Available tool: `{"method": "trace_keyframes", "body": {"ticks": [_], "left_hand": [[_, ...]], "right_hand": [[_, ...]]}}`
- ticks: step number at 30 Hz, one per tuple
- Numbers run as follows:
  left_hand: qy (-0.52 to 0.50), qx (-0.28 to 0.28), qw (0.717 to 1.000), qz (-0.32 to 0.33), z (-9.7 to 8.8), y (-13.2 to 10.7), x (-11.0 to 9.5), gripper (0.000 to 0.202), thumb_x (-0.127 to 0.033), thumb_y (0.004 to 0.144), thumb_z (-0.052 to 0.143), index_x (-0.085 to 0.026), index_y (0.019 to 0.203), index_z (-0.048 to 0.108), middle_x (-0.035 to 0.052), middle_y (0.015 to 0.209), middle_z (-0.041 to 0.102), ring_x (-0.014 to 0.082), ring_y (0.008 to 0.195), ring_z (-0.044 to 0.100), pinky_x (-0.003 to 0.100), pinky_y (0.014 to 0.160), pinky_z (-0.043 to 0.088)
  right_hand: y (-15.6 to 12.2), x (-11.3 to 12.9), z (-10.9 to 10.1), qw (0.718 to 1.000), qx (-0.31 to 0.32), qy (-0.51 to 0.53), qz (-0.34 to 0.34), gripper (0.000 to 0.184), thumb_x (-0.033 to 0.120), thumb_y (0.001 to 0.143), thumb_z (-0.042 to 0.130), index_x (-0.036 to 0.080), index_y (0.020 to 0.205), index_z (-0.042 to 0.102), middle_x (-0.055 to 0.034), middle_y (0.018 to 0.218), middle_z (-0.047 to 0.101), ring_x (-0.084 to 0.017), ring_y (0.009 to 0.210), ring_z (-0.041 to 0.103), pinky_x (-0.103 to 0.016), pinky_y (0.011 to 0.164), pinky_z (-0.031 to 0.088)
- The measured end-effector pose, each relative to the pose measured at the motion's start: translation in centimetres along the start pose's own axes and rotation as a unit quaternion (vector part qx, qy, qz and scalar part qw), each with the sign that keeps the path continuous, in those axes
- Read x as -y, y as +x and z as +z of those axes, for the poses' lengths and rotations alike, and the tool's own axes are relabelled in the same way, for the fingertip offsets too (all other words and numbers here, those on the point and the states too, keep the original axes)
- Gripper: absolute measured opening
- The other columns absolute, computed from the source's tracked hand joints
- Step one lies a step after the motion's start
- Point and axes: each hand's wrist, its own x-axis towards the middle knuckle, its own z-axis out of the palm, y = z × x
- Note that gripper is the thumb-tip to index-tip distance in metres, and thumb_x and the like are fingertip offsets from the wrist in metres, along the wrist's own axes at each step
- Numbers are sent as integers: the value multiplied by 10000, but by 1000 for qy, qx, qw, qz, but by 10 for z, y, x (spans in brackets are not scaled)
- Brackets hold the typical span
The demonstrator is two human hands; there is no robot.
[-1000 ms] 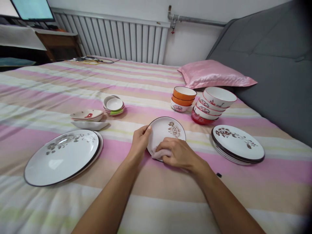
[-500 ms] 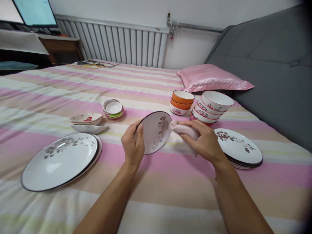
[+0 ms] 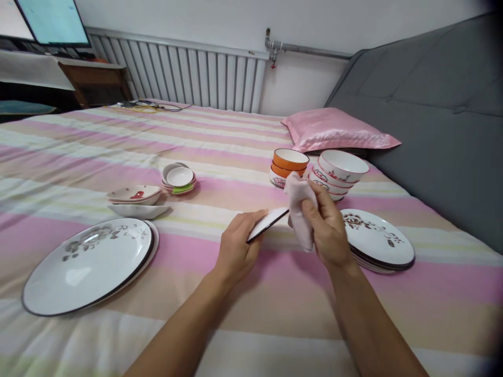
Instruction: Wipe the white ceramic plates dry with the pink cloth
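Note:
My left hand (image 3: 240,242) grips a small plate (image 3: 268,224) with a dark rim, held above the bed and seen almost edge-on, so its flower pattern is hidden. A pale pink cloth (image 3: 301,209) is bunched in my right hand (image 3: 327,222), its folds at the plate's far right end. Whether cloth and plate touch, I cannot tell for sure. Right of that hand lies a stack of flowered plates (image 3: 379,235). Larger oval plates (image 3: 90,272) are piled at the left.
Behind my hands stand orange-and-white bowls (image 3: 290,159) and a taller stack of white bowls (image 3: 341,167). Small dishes (image 3: 179,178) and boat-shaped dishes (image 3: 135,195) sit left of centre. A pink pillow (image 3: 340,128) lies by the grey headboard (image 3: 424,104); cables (image 3: 153,106) lie on the far edge.
The plate has turned from showing its flowered face to nearly edge-on. My left hand has shifted right, and the cloth now hangs more upright in my right hand.

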Motion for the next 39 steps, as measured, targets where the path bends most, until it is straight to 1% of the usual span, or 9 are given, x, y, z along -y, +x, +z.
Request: {"method": "trace_keyframes", "body": {"ticks": [4, 7, 11, 15, 18, 23, 28, 35, 39], "left_hand": [[11, -4, 1000, -28, 0, 0, -1, 327, -144, 812, 444, -230, 1094, 587, 67, 1040, 630, 201, 960, 555, 306, 840, 416], [3, -8, 999, -41, -2, 2, 0, 284, -174, 827, 447, -229, 1056, 605, 60, 1005, 638, 195, 924, 561, 287, 820, 414], [-20, -8, 999, -35, -4, 2, 0, 333, -155, 825, 444, -217, 1124, 577, 67, 1042, 632, 192, 955, 557, 284, 842, 404], [-48, -28, 997, -55, -5, 3, 1, 299, -196, 829, 465, -213, 1092, 605, 69, 1054, 638, 197, 973, 563, 286, 860, 402], [-74, -43, 994, -74, -5, 4, 0, 291, -207, 819, 484, -217, 1076, 621, 66, 1050, 644, 202, 970, 570, 288, 864, 404], [-60, -37, 996, -55, -5, 4, 2, 303, -181, 838, 459, -211, 1106, 599, 67, 1069, 635, 194, 971, 568, 284, 859, 408], [-40, -39, 997, -49, -6, 3, 8, 311, -163, 842, 452, -208, 1123, 578, 59, 1097, 623, 189, 992, 561, 294, 863, 415], [-29, -40, 998, -50, -6, 3, 8, 309, -150, 850, 448, -211, 1127, 569, 50, 1095, 621, 174, 981, 560, 290, 846, 429], [-26, -42, 998, -46, -6, 4, 8, 299, -160, 854, 451, -214, 1124, 570, 47, 1099, 621, 172, 989, 559, 290, 854, 429]], "right_hand": [[-7, 6, 7, 987, 84, -116, -78, 368, 368, 871, 419, 352, 1237, 459, 11, 1358, 412, -239, 1296, 296, -503, 1070, 192], [-10, 6, 12, 975, 86, -182, -91, 405, 370, 872, 417, 380, 1277, 412, 37, 1446, 270, -260, 1352, 152, -547, 1076, 108], [-8, 1, 13, 990, 51, -122, -47, 452, 334, 890, 391, 327, 1337, 324, -13, 1444, 275, -213, 1331, 232, -476, 1081, 197], [-4, -8, 12, 1000, 6, 6, 28, 636, 364, 783, 577, 292, 1346, 289, -64, 1375, 383, -220, 1268, 355, -444, 1030, 320], [-2, -14, 11, 988, -15, 103, 114, 704, 371, 672, 689, 256, 1289, 371, -92, 1294, 466, -229, 1178, 461, -405, 949, 421], [-1, -12, 8, 965, -62, 157, 200, 585, 353, 567, 760, 211, 1089, 537, -66, 1040, 616, -203, 893, 607, -334, 730, 528], [2, -9, -4, 952, -112, 156, 238, 436, 351, 505, 788, 174, 855, 598, 4, 710, 620, -127, 583, 569, -242, 506, 486], [11, -19, -19, 953, -226, 87, 184, 323, 359, 547, 765, 177, 800, 679, -3, 734, 636, -145, 674, 580, -285, 626, 486], [10, -23, -21, 970, -231, -67, 49, 228, 351, 669, 685, 183, 822, 701, -39, 855, 648, -193, 844, 588, -383, 824, 451]]}}
